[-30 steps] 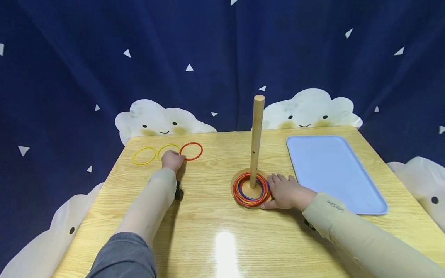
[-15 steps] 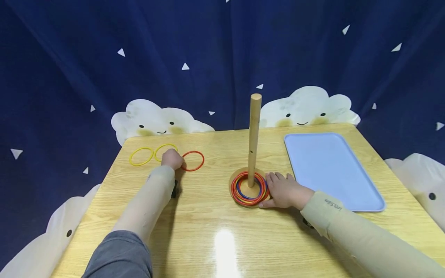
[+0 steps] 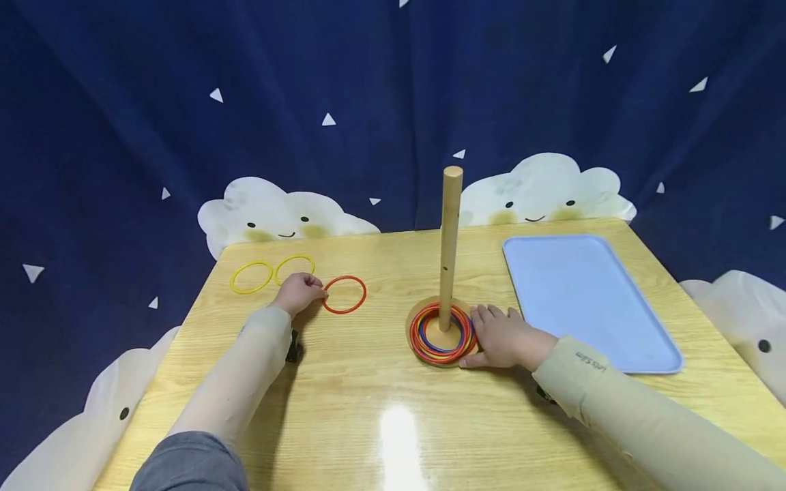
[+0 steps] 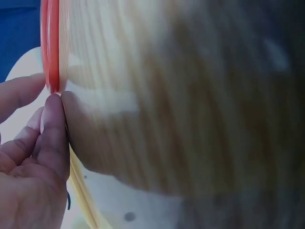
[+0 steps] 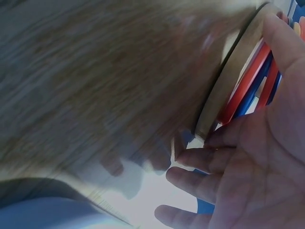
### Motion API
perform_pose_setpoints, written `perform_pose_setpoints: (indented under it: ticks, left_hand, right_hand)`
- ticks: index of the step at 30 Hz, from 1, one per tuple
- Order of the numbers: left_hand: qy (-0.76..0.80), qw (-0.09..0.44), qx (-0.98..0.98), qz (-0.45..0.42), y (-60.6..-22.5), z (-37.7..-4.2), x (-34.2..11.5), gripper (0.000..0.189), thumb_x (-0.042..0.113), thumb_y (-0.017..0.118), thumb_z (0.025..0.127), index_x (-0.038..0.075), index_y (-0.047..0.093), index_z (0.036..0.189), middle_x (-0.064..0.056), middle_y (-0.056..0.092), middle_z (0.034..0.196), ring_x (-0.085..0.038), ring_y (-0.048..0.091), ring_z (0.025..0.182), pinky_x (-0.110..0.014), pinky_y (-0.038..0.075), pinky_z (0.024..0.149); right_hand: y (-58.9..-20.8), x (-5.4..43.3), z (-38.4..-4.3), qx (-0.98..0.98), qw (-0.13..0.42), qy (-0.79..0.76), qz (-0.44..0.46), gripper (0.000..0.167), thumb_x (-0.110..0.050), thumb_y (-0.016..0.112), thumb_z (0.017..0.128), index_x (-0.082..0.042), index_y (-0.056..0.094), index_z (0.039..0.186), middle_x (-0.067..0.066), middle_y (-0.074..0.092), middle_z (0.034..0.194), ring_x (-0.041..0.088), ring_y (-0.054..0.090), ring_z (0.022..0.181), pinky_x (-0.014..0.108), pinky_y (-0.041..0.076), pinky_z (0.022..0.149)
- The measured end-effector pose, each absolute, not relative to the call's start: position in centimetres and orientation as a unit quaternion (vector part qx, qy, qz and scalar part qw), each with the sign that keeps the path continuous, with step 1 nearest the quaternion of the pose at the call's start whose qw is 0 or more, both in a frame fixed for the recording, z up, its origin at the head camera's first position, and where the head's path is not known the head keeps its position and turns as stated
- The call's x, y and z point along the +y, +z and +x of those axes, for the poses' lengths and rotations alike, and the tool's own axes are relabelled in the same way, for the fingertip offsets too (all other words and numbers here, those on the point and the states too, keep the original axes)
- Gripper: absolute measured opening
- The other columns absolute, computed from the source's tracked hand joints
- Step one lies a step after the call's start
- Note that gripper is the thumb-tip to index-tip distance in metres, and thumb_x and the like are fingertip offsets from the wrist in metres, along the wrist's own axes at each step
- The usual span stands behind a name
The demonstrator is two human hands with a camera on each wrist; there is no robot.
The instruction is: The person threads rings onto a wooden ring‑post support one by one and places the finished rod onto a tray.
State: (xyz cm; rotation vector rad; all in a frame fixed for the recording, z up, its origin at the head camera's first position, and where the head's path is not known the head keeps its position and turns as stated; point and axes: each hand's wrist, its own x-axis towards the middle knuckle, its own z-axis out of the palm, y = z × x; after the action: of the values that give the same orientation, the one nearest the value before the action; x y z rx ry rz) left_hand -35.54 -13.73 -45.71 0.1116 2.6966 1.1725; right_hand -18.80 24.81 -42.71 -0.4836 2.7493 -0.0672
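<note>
In the head view, my left hand [image 3: 297, 293] reaches to the left side of a red ring [image 3: 365, 293] lying on the table. The left wrist view shows its thumb and forefinger tips pinching the edge of that red ring [image 4: 53, 43]. Right of centre stands a wooden peg [image 3: 450, 252] on a round base [image 3: 437, 335]. Several red, blue and yellow rings [image 3: 416, 341] lie stacked around its foot. My right hand [image 3: 503, 339] rests against the right side of the base with its fingers spread, thumb toward the front, close beside the stacked rings.
Two yellow rings lie at the back left, one ring [image 3: 245, 292] farther out and another ring [image 3: 296, 256] just behind my left hand. A pale blue tray [image 3: 589, 300] sits on the right of the wooden table [image 3: 344, 402]. A dark blue curtain [image 3: 368, 82] hangs behind.
The red ring has come toward me and slightly right, with my left hand moving nearer at its edge. My right hand and the peg stay in place.
</note>
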Motion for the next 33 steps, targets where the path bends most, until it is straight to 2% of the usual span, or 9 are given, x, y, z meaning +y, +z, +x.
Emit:
perform_pose_setpoints:
  ticks: [4,8,10,14,19,24,27,29,33]
  left_hand:
    - [0.373,0.097,0.921,0.050,-45.5,-35.4,-13.7,0.020,0.007,0.075,0.090,-0.002,0.062,0.102,-0.008,0.060,0.091,-0.022,0.053,0.082,-0.031,0.045,0.071]
    - [0.322,0.087,0.941,0.052,-44.9,-35.6,-13.0,0.014,0.003,0.074,0.083,0.005,0.060,0.084,-0.004,0.056,0.077,-0.021,0.048,0.071,-0.031,0.041,0.063]
    - [0.295,0.092,0.950,0.051,-44.8,-35.6,-12.7,0.019,0.000,0.070,0.080,0.009,0.055,0.072,-0.002,0.048,0.066,-0.019,0.041,0.064,-0.030,0.037,0.058]
    - [0.231,0.095,0.965,0.076,-44.6,-35.5,-12.2,0.024,0.000,0.062,0.079,0.012,0.050,0.061,0.000,0.043,0.060,-0.018,0.036,0.059,-0.029,0.034,0.054]
    - [0.208,0.092,0.969,0.094,-44.1,-35.4,-12.2,0.020,0.002,0.058,0.086,0.008,0.059,0.066,-0.003,0.052,0.065,-0.019,0.043,0.060,-0.028,0.038,0.055]
    - [0.284,0.102,0.947,0.105,-43.2,-35.2,-12.6,0.017,0.003,0.060,0.092,0.001,0.064,0.076,-0.003,0.055,0.070,-0.017,0.045,0.063,-0.027,0.040,0.058]
    - [0.375,0.118,0.913,0.107,-42.3,-35.0,-12.3,0.012,0.000,0.060,0.096,-0.008,0.068,0.095,-0.008,0.062,0.083,-0.016,0.054,0.070,-0.031,0.052,0.068]
    - [0.434,0.130,0.886,0.101,-41.4,-34.7,-11.8,0.015,-0.003,0.059,0.097,-0.013,0.066,0.106,-0.012,0.064,0.092,-0.016,0.058,0.076,-0.038,0.058,0.079]
    - [0.508,0.133,0.844,0.113,-39.3,-33.9,-10.5,0.020,-0.005,0.055,0.100,-0.015,0.061,0.116,-0.018,0.062,0.104,-0.018,0.062,0.084,-0.043,0.059,0.090]
  right_hand:
    - [-42.7,24.7,-18.8,0.969,0.176,-0.019,-0.170,0.107,-0.067,0.064,0.092,0.016,0.032,0.152,0.037,0.033,0.155,0.053,0.033,0.143,0.074,0.028,0.110]
    - [-42.5,24.8,-18.8,0.970,0.175,-0.017,-0.170,0.107,-0.067,0.065,0.092,0.016,0.032,0.152,0.038,0.033,0.155,0.054,0.033,0.143,0.074,0.029,0.110]
    - [-42.5,24.8,-18.8,0.969,0.174,-0.017,-0.173,0.107,-0.067,0.065,0.092,0.017,0.032,0.151,0.038,0.034,0.154,0.053,0.034,0.142,0.074,0.029,0.110]
    - [-42.6,24.7,-18.8,0.969,0.175,-0.016,-0.173,0.108,-0.067,0.065,0.092,0.017,0.032,0.151,0.038,0.034,0.154,0.053,0.034,0.142,0.074,0.029,0.110]
    - [-42.6,24.6,-18.8,0.968,0.180,-0.017,-0.172,0.107,-0.067,0.063,0.093,0.017,0.031,0.152,0.038,0.033,0.155,0.053,0.033,0.143,0.074,0.028,0.111]
    - [-42.5,24.6,-18.7,0.969,0.172,-0.012,-0.177,0.106,-0.067,0.063,0.093,0.017,0.033,0.151,0.038,0.035,0.154,0.053,0.034,0.142,0.074,0.030,0.109]
    - [-42.4,24.6,-18.7,0.969,0.168,-0.010,-0.180,0.106,-0.067,0.064,0.093,0.017,0.034,0.150,0.038,0.036,0.153,0.053,0.035,0.142,0.074,0.031,0.108]
    - [-42.4,24.6,-18.7,0.969,0.168,-0.007,-0.180,0.107,-0.067,0.064,0.092,0.017,0.033,0.150,0.038,0.036,0.153,0.053,0.035,0.141,0.073,0.032,0.108]
    - [-42.4,24.5,-18.6,0.969,0.169,-0.010,-0.179,0.107,-0.067,0.065,0.092,0.017,0.033,0.150,0.038,0.036,0.153,0.054,0.035,0.141,0.074,0.031,0.108]
